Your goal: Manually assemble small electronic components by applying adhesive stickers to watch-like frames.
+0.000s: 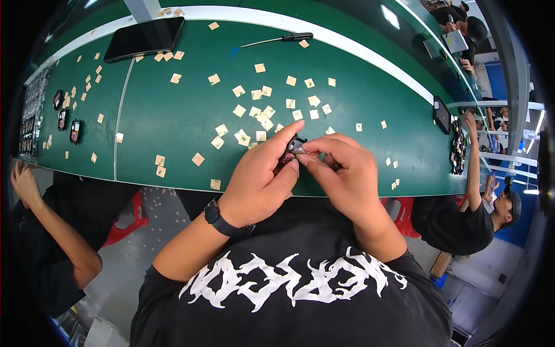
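My left hand [257,176] is closed round a small black device [295,144], its thumb and fingers gripping the sides. Part of the device is hidden by the fingers; a dark glossy face and a bit of pink show. Against its right edge, my right hand [346,165] pinches with thumb and forefinger. Something thin and greyish appears at those fingertips, too small to make out. Both hands are just above the front edge of the green table [191,127]. A black watch [217,217] is on my left wrist.
Many small cream paper squares [239,110] lie scattered over the table. A screwdriver [277,40] and a black phone-like slab [144,39] lie at the back. Several small black devices [75,131] are at the left, others [458,147] at the right. Co-workers' arms [473,162] reach in on both sides.
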Tool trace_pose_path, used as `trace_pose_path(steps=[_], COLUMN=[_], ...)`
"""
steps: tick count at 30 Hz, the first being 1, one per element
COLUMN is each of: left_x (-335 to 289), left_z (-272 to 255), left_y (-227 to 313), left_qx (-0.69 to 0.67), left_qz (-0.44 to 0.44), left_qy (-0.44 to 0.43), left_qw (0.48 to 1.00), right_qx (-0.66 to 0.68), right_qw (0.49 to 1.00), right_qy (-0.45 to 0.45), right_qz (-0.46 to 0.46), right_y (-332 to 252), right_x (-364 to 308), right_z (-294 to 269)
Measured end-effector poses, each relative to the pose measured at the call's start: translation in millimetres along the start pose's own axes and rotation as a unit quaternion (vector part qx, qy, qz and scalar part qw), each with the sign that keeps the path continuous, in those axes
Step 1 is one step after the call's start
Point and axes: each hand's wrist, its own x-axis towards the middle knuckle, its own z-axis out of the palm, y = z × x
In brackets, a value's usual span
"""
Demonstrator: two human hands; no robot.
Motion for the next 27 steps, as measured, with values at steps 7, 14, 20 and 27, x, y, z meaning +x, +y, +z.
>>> trace_pose_path(steps=[7, 14, 20, 27], left_x=[0.7, -1.6, -2.5, -6.3], left_z=[0.3, -0.5, 0.3, 2.6], left_y=[-1.7, 2.0, -1.4, -1.8], left_qx=[0.059, 0.075, 0.062, 0.100], left_qz=[0.027, 0.003, 0.027, 0.045], left_qy=[0.004, 0.012, -0.004, -0.003], left_qw=[0.998, 0.997, 0.998, 0.994], right_qx=[0.110, 0.299, 0.304, 0.378], right_qw=[0.990, 0.934, 0.926, 0.883], right_qy=[-0.050, -0.045, -0.053, -0.113], right_qz=[0.065, 0.189, 0.215, 0.253], right_y=[9.5, -1.5, 16.0, 22.0], right_x=[2.4, 10.7, 16.9, 13.0], right_z=[-1.6, 3.6, -1.3, -1.5])
